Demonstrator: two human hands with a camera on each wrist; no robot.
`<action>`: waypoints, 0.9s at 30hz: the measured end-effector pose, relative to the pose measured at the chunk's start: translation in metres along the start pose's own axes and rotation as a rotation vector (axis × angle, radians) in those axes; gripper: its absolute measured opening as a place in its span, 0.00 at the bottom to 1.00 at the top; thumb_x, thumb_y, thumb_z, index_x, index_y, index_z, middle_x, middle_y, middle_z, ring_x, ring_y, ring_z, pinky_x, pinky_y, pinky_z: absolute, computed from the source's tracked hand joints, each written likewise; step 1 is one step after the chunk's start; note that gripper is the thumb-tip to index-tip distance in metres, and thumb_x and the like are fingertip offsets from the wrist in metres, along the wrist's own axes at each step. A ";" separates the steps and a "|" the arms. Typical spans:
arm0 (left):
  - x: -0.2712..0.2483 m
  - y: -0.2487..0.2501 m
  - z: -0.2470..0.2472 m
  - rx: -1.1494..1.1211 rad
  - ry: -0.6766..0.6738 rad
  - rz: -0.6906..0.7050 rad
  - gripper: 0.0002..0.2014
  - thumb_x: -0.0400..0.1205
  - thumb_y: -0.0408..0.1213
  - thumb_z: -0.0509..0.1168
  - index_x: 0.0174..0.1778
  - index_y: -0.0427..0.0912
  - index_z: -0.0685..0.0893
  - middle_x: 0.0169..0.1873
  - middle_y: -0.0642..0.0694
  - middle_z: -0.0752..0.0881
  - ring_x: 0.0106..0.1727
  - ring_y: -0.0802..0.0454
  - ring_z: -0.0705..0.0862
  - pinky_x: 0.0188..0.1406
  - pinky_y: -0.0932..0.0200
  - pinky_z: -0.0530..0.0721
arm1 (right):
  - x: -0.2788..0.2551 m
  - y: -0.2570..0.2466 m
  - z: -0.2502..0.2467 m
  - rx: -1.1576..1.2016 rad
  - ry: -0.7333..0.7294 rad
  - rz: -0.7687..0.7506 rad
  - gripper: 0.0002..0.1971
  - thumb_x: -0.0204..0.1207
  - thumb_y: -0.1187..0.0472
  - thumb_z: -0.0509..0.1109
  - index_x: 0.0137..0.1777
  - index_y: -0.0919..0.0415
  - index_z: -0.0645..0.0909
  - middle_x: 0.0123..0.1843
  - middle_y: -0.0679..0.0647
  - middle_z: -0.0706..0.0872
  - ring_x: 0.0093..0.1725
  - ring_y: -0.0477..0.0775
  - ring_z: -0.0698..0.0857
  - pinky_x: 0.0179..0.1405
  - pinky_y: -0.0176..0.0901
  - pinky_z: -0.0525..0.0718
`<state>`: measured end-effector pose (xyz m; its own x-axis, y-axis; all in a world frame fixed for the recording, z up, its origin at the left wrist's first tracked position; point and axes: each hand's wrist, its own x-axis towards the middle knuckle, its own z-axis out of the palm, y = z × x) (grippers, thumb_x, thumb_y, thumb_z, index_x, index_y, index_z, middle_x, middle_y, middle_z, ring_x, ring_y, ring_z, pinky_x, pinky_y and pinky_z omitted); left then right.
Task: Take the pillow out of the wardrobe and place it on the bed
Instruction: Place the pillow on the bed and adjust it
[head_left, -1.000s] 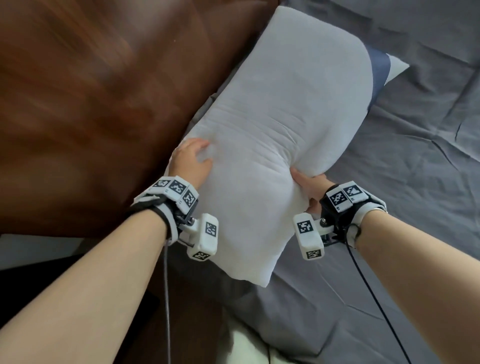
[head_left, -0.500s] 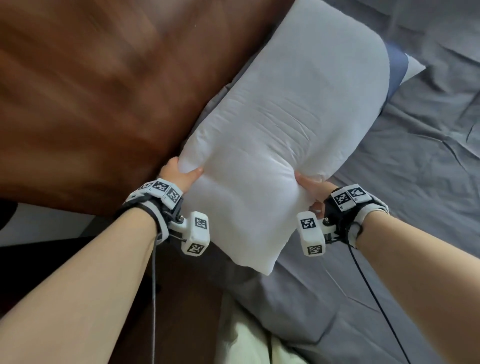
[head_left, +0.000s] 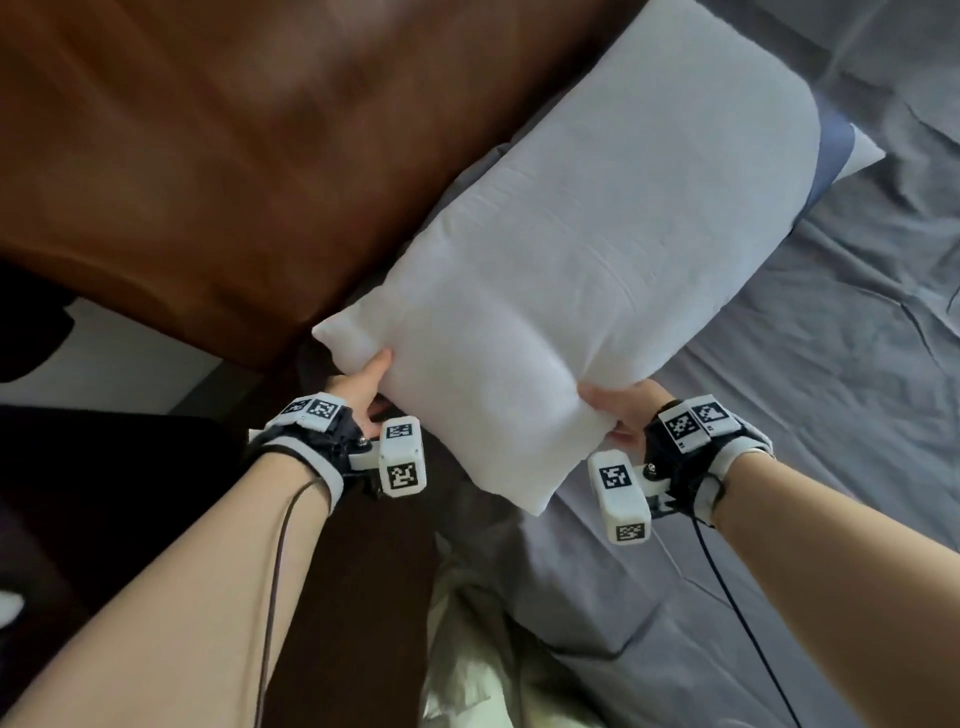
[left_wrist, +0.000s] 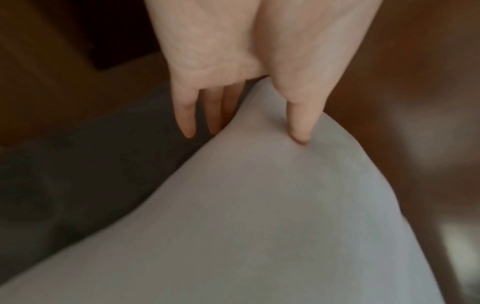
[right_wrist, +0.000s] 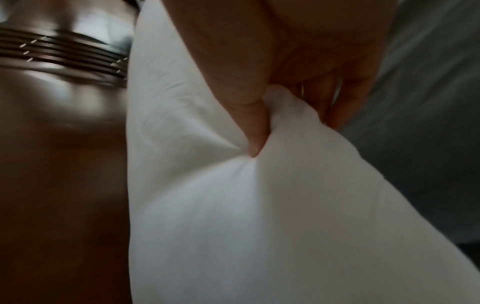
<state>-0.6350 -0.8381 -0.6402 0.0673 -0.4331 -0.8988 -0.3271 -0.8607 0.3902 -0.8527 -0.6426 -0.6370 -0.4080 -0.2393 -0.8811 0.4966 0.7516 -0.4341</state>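
Observation:
A plump white pillow (head_left: 597, 249) lies lengthwise along the brown headboard (head_left: 208, 156), over the grey sheet of the bed (head_left: 805, 415). My left hand (head_left: 363, 384) grips its near left edge, thumb on top and fingers underneath, as the left wrist view shows on the pillow (left_wrist: 259, 205). My right hand (head_left: 618, 410) pinches the near right edge. In the right wrist view its thumb digs into the pillow (right_wrist: 221, 195) and the fingers curl behind it. The pillow's near corner hangs free between my wrists.
A second pillow with a blue band (head_left: 836, 150) peeks out behind the white one. Pale crumpled fabric (head_left: 478, 649) lies at the bed's near edge. Dark floor and furniture sit at the left, with a white patch of wall (head_left: 130, 364).
My left hand slid from the pillow's top face down to its near left edge and now grips it. The pillow has shifted up toward the headboard and its near end has lifted.

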 end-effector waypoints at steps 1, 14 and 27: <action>-0.002 -0.002 0.003 -0.042 -0.033 0.020 0.37 0.75 0.46 0.74 0.77 0.43 0.66 0.72 0.41 0.78 0.71 0.39 0.79 0.51 0.42 0.84 | -0.001 0.000 -0.001 -0.055 0.023 -0.044 0.19 0.72 0.62 0.77 0.60 0.69 0.81 0.51 0.61 0.88 0.46 0.61 0.88 0.44 0.53 0.88; 0.011 -0.011 0.002 0.099 0.022 0.118 0.28 0.74 0.24 0.67 0.71 0.37 0.73 0.61 0.39 0.82 0.64 0.39 0.82 0.57 0.47 0.85 | -0.001 0.018 -0.019 -0.298 0.269 -0.073 0.25 0.74 0.52 0.73 0.66 0.68 0.81 0.58 0.63 0.88 0.54 0.64 0.86 0.53 0.50 0.83; 0.068 -0.010 -0.025 0.061 0.212 0.145 0.13 0.84 0.32 0.62 0.65 0.38 0.77 0.18 0.44 0.81 0.19 0.54 0.78 0.19 0.64 0.71 | 0.024 0.019 0.001 -0.316 0.324 -0.083 0.25 0.73 0.53 0.73 0.65 0.70 0.82 0.62 0.63 0.88 0.61 0.65 0.86 0.65 0.55 0.82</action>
<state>-0.6033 -0.8657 -0.7005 0.2093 -0.6027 -0.7701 -0.4034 -0.7706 0.4934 -0.8522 -0.6342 -0.6665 -0.6800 -0.1404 -0.7197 0.2146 0.9004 -0.3784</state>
